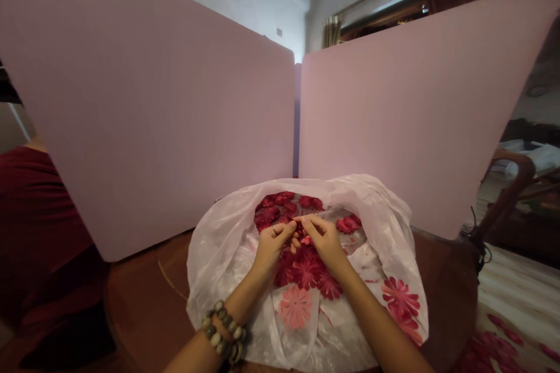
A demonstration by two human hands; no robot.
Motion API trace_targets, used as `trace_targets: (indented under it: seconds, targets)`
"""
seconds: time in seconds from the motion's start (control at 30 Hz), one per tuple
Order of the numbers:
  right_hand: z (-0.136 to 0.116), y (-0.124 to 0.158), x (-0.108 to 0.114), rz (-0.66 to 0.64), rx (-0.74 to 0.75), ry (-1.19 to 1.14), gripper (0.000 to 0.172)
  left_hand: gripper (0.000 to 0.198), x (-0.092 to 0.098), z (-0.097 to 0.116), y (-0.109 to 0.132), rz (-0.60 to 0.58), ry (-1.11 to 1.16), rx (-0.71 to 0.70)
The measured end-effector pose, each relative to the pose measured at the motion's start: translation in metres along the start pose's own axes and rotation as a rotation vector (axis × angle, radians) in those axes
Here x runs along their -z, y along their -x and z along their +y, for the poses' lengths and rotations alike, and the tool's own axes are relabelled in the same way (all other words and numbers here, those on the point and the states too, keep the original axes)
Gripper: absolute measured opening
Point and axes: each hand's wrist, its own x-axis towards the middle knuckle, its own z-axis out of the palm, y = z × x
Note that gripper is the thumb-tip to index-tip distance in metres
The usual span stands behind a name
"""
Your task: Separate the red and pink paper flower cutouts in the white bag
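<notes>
My left hand [272,241] and my right hand [324,240] meet over an opened white plastic bag, fingertips pinched close together. Between them shows a bit of a red artificial flower piece [307,240], mostly hidden by the fingers. Just below the hands, dark red flower-shaped cutouts [306,271] lie overlapping on the plastic. A paler pink flower cutout [296,307] rests flat nearer to me. Behind my fingers, a pile of deep red flower pieces [271,209] fills the bag's opening.
The white plastic bag [219,256] spreads over a round brown table [144,285]. More red flowers [400,297] lie at its right edge. Two tall pink panels [175,116] stand behind. A person in a dark red garment [35,204] is at left; red petals [494,349] lie at lower right.
</notes>
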Motion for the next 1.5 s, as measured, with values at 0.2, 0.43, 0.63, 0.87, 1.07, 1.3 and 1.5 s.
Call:
trace_targets:
  seconds: [0.2, 0.43, 0.63, 0.87, 1.07, 1.3, 1.5]
  targets:
    - [-0.002, 0.0, 0.0, -0.007, -0.012, -0.01, 0.031, 0.042, 0.0, 0.002, 0.002, -0.002, -0.007, -0.009]
    - [0.001, 0.0, 0.0, -0.014, 0.04, 0.001, 0.029, 0.039, 0.001, 0.001, 0.002, 0.004, -0.025, -0.011]
    - [0.003, -0.001, 0.002, -0.005, 0.19, 0.126, 0.025, 0.028, 0.006, -0.008, -0.004, -0.049, 0.074, 0.03]
    - [0.001, -0.001, 0.003, -0.017, 0.31, 0.279, 0.013, 0.02, 0.005, -0.011, -0.004, -0.061, 0.144, 0.094]
    - [0.005, -0.001, 0.0, -0.012, 0.103, 0.178, 0.012, 0.015, 0.004, -0.01, -0.003, -0.064, 0.149, 0.091]
    - [0.024, -0.007, 0.006, 0.31, -0.047, 0.102, 0.029, 0.018, 0.001, -0.011, -0.002, -0.05, 0.072, 0.062]
    - [0.033, -0.017, 0.03, 0.557, -0.151, 0.008, 0.033, 0.028, 0.004, -0.015, -0.003, -0.152, 0.054, 0.033]
